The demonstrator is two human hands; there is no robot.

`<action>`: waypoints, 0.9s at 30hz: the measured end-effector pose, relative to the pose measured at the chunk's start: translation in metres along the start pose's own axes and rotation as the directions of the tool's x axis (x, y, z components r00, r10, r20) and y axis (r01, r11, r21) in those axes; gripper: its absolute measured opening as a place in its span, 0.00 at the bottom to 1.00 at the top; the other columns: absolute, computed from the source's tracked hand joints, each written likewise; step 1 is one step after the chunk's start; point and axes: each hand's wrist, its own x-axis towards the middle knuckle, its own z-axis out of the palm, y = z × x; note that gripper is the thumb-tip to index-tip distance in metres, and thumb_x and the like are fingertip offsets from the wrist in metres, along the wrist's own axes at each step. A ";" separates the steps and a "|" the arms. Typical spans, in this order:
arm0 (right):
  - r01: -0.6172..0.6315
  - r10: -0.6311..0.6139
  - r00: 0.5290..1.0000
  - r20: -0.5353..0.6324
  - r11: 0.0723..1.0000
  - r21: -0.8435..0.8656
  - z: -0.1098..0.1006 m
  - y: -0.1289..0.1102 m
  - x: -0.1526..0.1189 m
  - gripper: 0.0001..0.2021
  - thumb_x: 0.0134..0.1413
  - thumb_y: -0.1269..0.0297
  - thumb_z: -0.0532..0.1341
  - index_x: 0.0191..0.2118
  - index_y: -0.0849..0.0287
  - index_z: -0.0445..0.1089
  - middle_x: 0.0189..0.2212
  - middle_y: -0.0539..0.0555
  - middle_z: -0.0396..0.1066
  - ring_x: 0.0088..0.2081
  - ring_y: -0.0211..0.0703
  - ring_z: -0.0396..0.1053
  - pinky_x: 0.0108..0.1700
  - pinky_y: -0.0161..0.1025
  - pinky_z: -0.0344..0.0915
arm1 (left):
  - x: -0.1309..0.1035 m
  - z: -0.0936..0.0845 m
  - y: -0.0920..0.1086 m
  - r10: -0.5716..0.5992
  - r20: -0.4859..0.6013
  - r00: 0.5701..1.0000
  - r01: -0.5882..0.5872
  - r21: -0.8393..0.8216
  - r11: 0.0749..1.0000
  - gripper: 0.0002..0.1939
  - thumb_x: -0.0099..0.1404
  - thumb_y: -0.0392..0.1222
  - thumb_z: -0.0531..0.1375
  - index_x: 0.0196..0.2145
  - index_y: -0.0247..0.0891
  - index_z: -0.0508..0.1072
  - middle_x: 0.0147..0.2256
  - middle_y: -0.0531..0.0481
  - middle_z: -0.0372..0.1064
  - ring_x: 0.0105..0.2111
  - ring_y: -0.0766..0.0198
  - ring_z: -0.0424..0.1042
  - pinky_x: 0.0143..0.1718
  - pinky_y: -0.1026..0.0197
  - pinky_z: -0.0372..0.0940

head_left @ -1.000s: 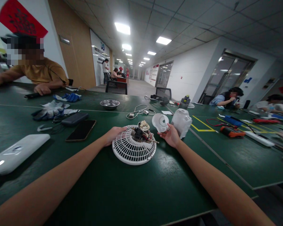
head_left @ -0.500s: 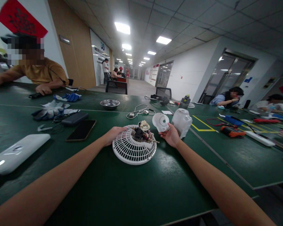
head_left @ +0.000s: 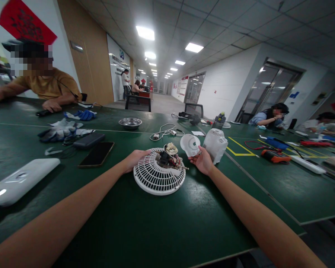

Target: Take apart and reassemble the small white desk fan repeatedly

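Observation:
A round white fan grille lies on the green table, with a small motor and wires exposed on top of it. My left hand grips the grille's left rim, its fingertips partly hidden at the edge. In my right hand is a thin white plastic cover with slots and a round opening, pinched between thumb and fingers. Just behind that hand stands a white vented housing, upright on the table; whether the hand touches it I cannot tell.
Left of the grille lie a phone, a dark power bank, gloves and a long white casing. Farther back are a metal bowl and a white cable. A multimeter lies rightward. Other people sit around the table.

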 end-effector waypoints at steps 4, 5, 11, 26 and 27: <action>-0.001 0.001 1.000 -0.004 1.000 0.005 -0.001 0.000 0.000 0.17 0.57 0.52 0.55 0.46 0.57 0.66 0.31 0.54 0.75 0.27 0.43 0.72 0.27 0.37 0.67 | 0.001 0.000 -0.001 -0.002 -0.010 1.000 0.001 -0.006 1.000 0.11 0.60 0.41 0.64 0.37 0.29 0.77 0.35 0.38 0.77 0.32 0.58 0.78 0.36 0.59 0.73; 0.000 0.000 1.000 -0.004 1.000 0.004 -0.001 0.001 0.001 0.17 0.58 0.52 0.54 0.46 0.57 0.66 0.31 0.54 0.75 0.27 0.43 0.72 0.27 0.37 0.67 | 0.001 0.000 -0.001 -0.004 -0.008 1.000 0.004 -0.005 1.000 0.11 0.61 0.41 0.64 0.37 0.29 0.77 0.35 0.38 0.77 0.32 0.58 0.78 0.36 0.59 0.73; 0.003 -0.003 1.000 -0.005 1.000 0.002 0.000 0.000 0.000 0.15 0.58 0.53 0.54 0.46 0.56 0.65 0.31 0.54 0.75 0.28 0.43 0.73 0.27 0.37 0.67 | 0.004 -0.002 -0.004 0.017 0.005 1.000 -0.017 0.009 1.000 0.12 0.61 0.42 0.64 0.37 0.28 0.77 0.37 0.37 0.77 0.33 0.58 0.77 0.37 0.59 0.73; 0.000 0.000 1.000 -0.006 1.000 0.000 0.000 0.000 -0.001 0.16 0.58 0.53 0.55 0.46 0.56 0.65 0.31 0.54 0.75 0.27 0.43 0.72 0.27 0.37 0.66 | 0.007 -0.007 -0.006 0.015 0.028 1.000 -0.016 0.036 0.999 0.15 0.61 0.44 0.64 0.40 0.28 0.76 0.39 0.36 0.76 0.35 0.56 0.77 0.38 0.57 0.72; -0.001 0.001 1.000 -0.008 1.000 0.001 0.000 0.000 -0.001 0.16 0.58 0.53 0.55 0.46 0.56 0.65 0.31 0.54 0.75 0.27 0.43 0.72 0.27 0.37 0.66 | 0.006 -0.006 -0.006 0.019 0.028 0.999 -0.020 0.036 0.999 0.15 0.61 0.44 0.64 0.40 0.28 0.76 0.39 0.36 0.76 0.35 0.56 0.77 0.38 0.57 0.72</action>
